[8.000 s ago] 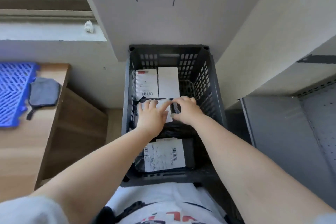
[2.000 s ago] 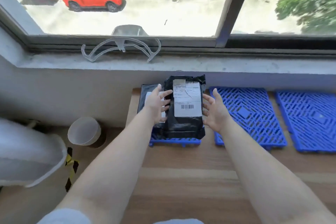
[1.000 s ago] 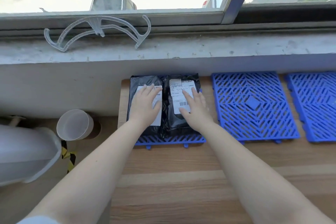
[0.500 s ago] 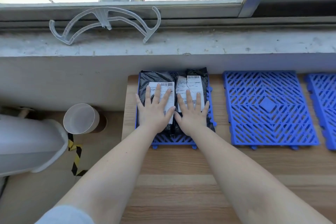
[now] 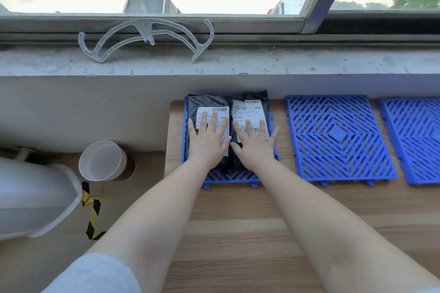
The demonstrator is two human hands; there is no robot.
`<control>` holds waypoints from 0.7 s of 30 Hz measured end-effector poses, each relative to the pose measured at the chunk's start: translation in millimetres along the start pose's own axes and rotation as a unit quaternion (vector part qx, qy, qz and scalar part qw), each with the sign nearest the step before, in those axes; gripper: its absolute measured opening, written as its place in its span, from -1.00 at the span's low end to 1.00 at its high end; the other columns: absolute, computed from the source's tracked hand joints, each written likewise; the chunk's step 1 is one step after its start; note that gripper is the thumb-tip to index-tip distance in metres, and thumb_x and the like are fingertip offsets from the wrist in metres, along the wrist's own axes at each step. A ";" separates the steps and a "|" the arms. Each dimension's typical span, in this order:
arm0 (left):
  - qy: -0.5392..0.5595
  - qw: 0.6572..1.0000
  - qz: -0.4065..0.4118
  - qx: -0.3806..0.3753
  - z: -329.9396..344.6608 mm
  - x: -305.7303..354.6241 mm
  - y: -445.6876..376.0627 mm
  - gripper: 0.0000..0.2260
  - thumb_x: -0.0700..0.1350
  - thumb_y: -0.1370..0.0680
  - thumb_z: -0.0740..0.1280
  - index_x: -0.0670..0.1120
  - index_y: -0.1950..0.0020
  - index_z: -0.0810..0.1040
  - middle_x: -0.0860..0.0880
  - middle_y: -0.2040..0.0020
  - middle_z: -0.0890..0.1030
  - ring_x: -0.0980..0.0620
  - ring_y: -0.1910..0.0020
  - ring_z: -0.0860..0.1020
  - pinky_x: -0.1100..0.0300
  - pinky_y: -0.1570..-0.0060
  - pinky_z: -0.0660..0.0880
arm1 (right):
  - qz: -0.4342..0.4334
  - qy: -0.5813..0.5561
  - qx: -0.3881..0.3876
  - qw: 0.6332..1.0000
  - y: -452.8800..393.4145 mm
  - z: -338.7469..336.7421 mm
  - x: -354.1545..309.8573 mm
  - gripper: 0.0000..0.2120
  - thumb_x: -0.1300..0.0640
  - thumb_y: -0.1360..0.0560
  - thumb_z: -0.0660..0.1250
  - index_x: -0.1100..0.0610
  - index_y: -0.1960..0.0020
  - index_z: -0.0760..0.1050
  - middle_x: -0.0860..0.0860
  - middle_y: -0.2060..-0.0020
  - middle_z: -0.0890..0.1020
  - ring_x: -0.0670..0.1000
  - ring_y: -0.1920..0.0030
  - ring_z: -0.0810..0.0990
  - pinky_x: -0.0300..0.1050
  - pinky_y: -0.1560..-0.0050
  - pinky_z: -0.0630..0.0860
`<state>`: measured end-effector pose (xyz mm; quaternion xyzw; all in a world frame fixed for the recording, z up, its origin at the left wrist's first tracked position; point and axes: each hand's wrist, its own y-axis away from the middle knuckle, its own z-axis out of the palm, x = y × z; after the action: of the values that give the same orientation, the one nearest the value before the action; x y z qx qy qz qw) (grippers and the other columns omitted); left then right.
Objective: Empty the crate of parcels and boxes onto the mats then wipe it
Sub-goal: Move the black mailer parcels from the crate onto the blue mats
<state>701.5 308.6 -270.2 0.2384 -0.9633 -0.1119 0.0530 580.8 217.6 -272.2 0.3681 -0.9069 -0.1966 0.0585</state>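
Our left hand (image 5: 209,142) lies flat, fingers straight and spread, pressing on the left parcel (image 5: 206,112), and our right hand (image 5: 254,144) lies the same way on the right parcel (image 5: 252,109); neither hand grips anything. The two black parcels sit side by side, touching, on the leftmost blue mat (image 5: 228,177), each with its long axis running from us toward the wall and its white label facing up, barcodes at the far end. Our palms cover the near halves of both labels, and the print is too small to read. Most of that mat is hidden under the parcels; only its near edge and thin side strips show. A second blue mat (image 5: 338,138) lies just beside it to the right, bare, and a third mat (image 5: 415,140) is cut off by the frame edge. All rest on the wooden table (image 5: 238,233). On the window sill (image 5: 309,63) lies a clear plastic hanger (image 5: 145,38). Left of the table stands a translucent cup (image 5: 102,160). The crate is out of view.
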 end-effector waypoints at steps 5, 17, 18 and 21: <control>0.023 0.995 0.081 0.056 -13.9 10.7 18.5 -0.47 0.18 -0.64 0.12 0.08 -0.58 0.16 -0.11 -0.60 0.14 -0.14 -0.57 0.06 -0.24 -0.49 -0.04 | 0.004 -0.023 0.046 0.999 30.4 -16.2 11.9 -0.34 -0.21 -0.61 0.12 -0.08 -0.60 -0.06 0.06 -0.59 0.06 0.21 -0.58 -0.07 0.23 -0.54 -0.03; -0.007 0.964 0.250 0.093 -33.8 123.6 53.8 -0.52 0.10 -0.50 0.33 -0.02 -0.39 0.45 -0.14 -0.41 0.40 -0.21 -0.36 0.34 -0.24 -0.37 0.17 | 0.138 -0.037 0.111 0.983 157.3 -12.0 103.5 -0.41 -0.14 -0.49 0.33 0.00 -0.46 0.30 0.05 -0.40 0.35 0.14 -0.40 0.28 0.12 -0.34 0.31; -0.014 0.961 0.261 0.089 -36.3 138.2 58.5 -0.50 0.11 -0.51 0.32 -0.01 -0.42 0.43 -0.13 -0.43 0.38 -0.22 -0.37 0.32 -0.25 -0.37 0.17 | 0.158 -0.042 0.110 0.980 169.5 -10.6 113.2 -0.40 -0.17 -0.47 0.35 -0.01 -0.45 0.31 0.06 -0.40 0.35 0.15 -0.41 0.27 0.14 -0.35 0.29; -0.036 0.951 0.294 0.092 -43.6 182.9 74.1 -0.45 0.19 -0.50 0.31 0.03 -0.45 0.38 -0.15 -0.46 0.33 -0.24 -0.38 0.30 -0.23 -0.33 0.21 | 0.204 -0.055 0.128 0.969 207.4 -5.1 143.1 -0.39 -0.20 -0.44 0.35 -0.03 -0.42 0.37 0.06 -0.36 0.40 0.15 -0.39 0.30 0.13 -0.36 0.29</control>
<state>514.0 278.0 -201.2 -0.0554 -0.9980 -0.0110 0.0271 345.0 252.3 -190.2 0.1682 -0.9823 -0.0829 -0.0003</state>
